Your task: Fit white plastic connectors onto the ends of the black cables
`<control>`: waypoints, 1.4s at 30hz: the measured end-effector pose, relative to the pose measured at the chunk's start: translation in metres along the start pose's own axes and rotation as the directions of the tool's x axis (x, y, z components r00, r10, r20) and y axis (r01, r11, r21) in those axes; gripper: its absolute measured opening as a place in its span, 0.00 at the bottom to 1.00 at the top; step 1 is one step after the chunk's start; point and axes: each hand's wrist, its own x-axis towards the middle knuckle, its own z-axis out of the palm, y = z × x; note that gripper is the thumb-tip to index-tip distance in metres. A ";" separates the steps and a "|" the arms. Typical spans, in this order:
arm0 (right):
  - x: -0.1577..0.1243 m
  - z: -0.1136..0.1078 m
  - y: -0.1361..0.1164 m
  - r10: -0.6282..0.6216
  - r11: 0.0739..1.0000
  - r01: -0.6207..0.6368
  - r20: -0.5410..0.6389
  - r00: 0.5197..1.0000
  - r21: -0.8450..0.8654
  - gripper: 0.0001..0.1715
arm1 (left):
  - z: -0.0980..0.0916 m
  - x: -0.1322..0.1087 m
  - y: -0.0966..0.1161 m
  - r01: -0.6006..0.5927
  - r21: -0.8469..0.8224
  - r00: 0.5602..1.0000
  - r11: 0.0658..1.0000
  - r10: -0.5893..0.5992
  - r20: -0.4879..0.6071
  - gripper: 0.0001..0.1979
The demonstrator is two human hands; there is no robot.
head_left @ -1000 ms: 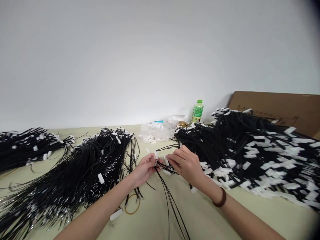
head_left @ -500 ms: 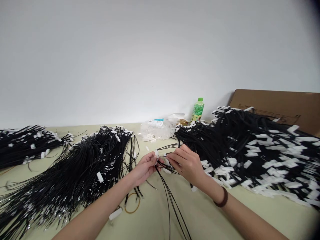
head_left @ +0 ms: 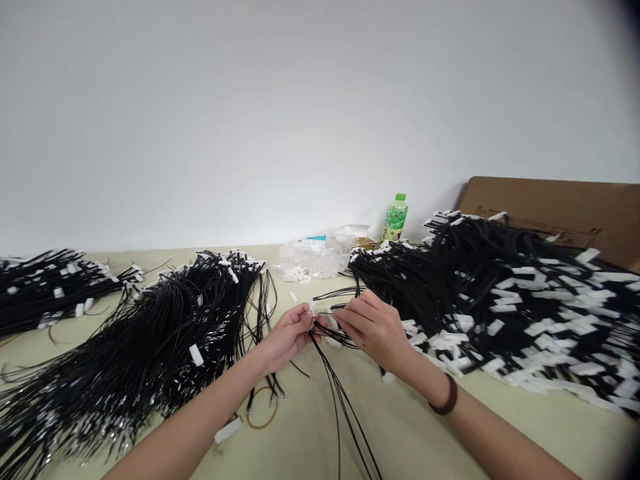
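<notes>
Head view: a small white connector [head_left: 313,306] is pinched narrowly in the left hand [head_left: 291,336], above a pale green table [head_left: 300,427], between two heaps of black cables [head_left: 170,327]. A thin black wire [head_left: 325,313] beside the connector is held in a tight pinch by the right hand [head_left: 373,327]; looser wires [head_left: 326,365] are draped below.

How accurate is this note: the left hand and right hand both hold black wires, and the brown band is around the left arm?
One slip: the head view shows the brown band around the right arm, not the left. The left hand and right hand do both hold black wires.
</notes>
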 end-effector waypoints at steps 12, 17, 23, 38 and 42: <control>-0.001 -0.001 -0.002 -0.068 0.998 0.068 -0.009 0.998 0.016 0.08 | -0.001 0.000 -0.002 0.016 0.061 0.999 0.998 -0.018 0.030 0.13; -0.003 0.004 -0.004 -0.002 1.000 0.002 0.006 1.000 0.018 0.08 | 0.000 0.000 -0.002 0.008 0.070 0.998 0.998 -0.012 0.054 0.13; -0.006 0.011 -0.005 0.062 0.997 -0.063 0.027 0.998 0.041 0.10 | 0.001 -0.001 -0.002 0.015 0.088 0.999 0.996 -0.019 0.050 0.13; -0.007 0.011 -0.005 0.076 0.994 -0.080 0.051 0.996 0.076 0.10 | 0.002 -0.002 0.000 0.011 0.126 0.997 0.992 -0.019 0.070 0.13; -0.007 0.012 -0.004 0.089 0.992 -0.093 0.058 0.994 0.081 0.09 | 0.003 -0.001 0.000 0.000 0.130 0.999 0.991 -0.007 0.051 0.13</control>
